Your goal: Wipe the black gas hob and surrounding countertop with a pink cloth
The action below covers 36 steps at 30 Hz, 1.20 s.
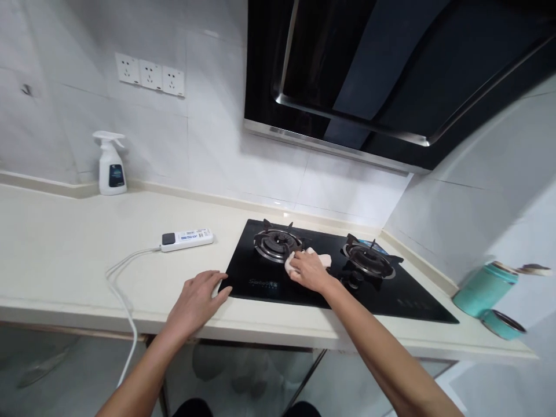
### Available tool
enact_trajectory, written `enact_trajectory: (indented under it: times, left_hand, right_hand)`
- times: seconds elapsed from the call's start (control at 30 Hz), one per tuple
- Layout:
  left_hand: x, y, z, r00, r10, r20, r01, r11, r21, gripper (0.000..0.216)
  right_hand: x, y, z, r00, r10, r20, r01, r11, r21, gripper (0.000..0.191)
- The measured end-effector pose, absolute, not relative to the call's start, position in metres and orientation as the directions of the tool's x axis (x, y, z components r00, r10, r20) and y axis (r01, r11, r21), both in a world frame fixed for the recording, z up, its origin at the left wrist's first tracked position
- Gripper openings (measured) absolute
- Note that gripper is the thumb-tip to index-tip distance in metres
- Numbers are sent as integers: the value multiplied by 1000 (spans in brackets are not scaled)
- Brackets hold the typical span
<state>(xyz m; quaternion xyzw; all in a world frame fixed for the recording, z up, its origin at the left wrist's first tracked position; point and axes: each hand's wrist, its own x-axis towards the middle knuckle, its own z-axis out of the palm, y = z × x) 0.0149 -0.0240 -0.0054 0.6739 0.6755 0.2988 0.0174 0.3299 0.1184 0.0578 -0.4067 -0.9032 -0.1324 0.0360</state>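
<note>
My right hand [309, 271] is closed on a pale pinkish cloth [324, 260], pressing it against the black glass gas stove [256, 289]. The cloth lies just right of the left burner [277, 244], close to its rim. Further right sits the right burner [370, 258], with a dark knob [354, 281] in front of it. My left hand [200, 302] rests on the countertop at the stove's front left corner, fingers stretched and apart, holding nothing.
A white power strip [187, 239] with a trailing cord lies left of the stove. Behind it stands a white spray bottle [112, 165]. A teal canister [485, 288] and small teal bowl [504, 324] are at the counter's right end. The dark range hood [347, 69] overhangs the stove.
</note>
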Motion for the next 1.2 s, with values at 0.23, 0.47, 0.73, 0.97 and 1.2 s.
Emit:
enact_trajectory:
  times: [0.23,0.47,0.73,0.97,1.2]
  left_hand:
    - [10,-18,-11,-95,907,411,914,-84,397,45]
    - [1,-15,-14,-63,905,422,915,-116,385,45]
    - [5,-20,-6,-77,911,405,921,-91,380,49]
    - [2,-17,-11,-53,907,417,922,-115,368,52]
    - [3,-18,-12,-54,904,424,919,-121,374,51]
  right_hand:
    - [268,72,45,-762,601,242,636,765,102,28]
    - [224,37,33,-821,430,375,496,863,97,29]
    - [337,38,24,-583,672,456,731,679,-68,22]
    - [471,25,-1,-331,778,534,868,472,-150,28]
    - [560,44,-5,-99,857,505,984,160,-79,41]
